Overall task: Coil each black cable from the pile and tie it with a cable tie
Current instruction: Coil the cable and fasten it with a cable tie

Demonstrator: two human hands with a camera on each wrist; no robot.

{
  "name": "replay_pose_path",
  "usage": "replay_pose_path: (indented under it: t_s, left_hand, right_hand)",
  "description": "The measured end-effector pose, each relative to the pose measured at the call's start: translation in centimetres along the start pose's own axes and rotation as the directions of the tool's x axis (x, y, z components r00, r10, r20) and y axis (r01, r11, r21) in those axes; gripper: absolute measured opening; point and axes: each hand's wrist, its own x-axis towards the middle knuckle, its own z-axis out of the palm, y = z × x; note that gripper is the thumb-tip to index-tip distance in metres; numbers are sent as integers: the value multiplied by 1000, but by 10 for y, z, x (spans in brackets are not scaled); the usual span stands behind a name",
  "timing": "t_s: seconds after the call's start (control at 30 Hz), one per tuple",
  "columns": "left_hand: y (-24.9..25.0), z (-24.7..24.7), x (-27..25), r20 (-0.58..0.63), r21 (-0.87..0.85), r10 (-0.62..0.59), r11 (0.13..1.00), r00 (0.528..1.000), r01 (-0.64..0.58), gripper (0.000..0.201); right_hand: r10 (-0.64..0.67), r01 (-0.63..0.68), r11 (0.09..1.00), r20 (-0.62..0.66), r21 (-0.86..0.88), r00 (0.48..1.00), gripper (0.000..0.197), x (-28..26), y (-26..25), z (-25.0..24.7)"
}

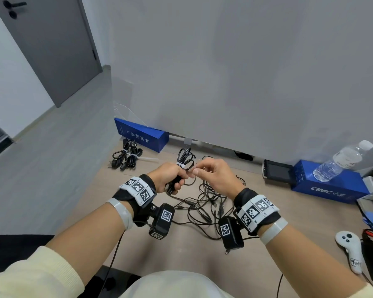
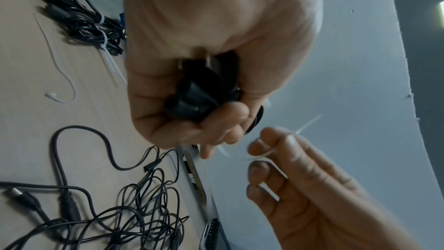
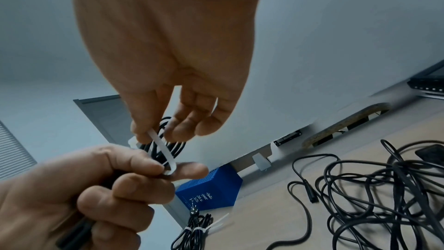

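My left hand (image 1: pixel 172 176) grips a coiled black cable (image 1: pixel 186 157) above the table, its loops standing up past the fingers. A white cable tie (image 3: pixel 163 149) runs round the coil. My right hand (image 1: pixel 211 176) pinches the tie's strap between thumb and forefinger close to the coil. In the left wrist view the left hand (image 2: pixel 204 91) is curled round the cable's black plug (image 2: pixel 199 98), and the tie's tail (image 2: pixel 310 123) sticks out past the right hand (image 2: pixel 288 168). A tangled pile of black cables (image 1: pixel 205 205) lies on the table below both hands.
Two tied cable bundles (image 1: pixel 126 158) lie at the far left by a blue box (image 1: pixel 142 134). A loose tie (image 2: pixel 61 75) lies near them. At the right stand a small screen (image 1: pixel 277 172), a blue box (image 1: pixel 329 183) with a water bottle (image 1: pixel 342 161), and a white controller (image 1: pixel 350 249).
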Motion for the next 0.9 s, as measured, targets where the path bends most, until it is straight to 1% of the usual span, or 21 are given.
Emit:
replay_pose_path:
  t_s: [0.03, 0.07, 0.1, 0.17, 0.27, 0.33, 0.57, 0.9]
  left_hand:
    - [1, 0, -1, 9, 10, -20, 1000, 1000, 20, 14]
    - [1, -1, -1, 18, 19, -36, 999, 999, 36, 13]
    - [2, -1, -2, 26, 26, -49, 998, 998, 48, 12]
    - [4, -2, -4, 42, 33, -70, 997, 997, 69, 11]
    - [5, -4, -5, 64, 45, -101, 994, 993, 99, 10]
    - [5, -5, -5, 80, 56, -119, 992, 990, 115, 8]
    - [8, -7, -2, 111, 87, -144, 987, 983, 134, 9]
    - [10, -4, 0, 120, 107, -158, 984, 980, 145, 10]
  right_hand:
    - [3, -2, 1000, 16, -17, 1000, 8, -1, 0, 1]
    - [10, -10, 1000, 37, 8, 999, 9, -1, 0, 2]
    - [13, -15, 999, 53, 36, 999, 13, -2, 0, 3]
    - [7, -13, 997, 78, 72, 997, 29, -3, 0, 5]
    - [-31, 27, 999, 122, 28, 992, 54, -2, 1, 7]
    - [-53, 53, 999, 143, 5, 988, 62, -1, 3, 7]
    - [-90, 96, 995, 150, -38, 985, 62, -1, 4, 8]
    - [-69, 72, 997, 155, -17, 985, 56, 1, 3, 8]
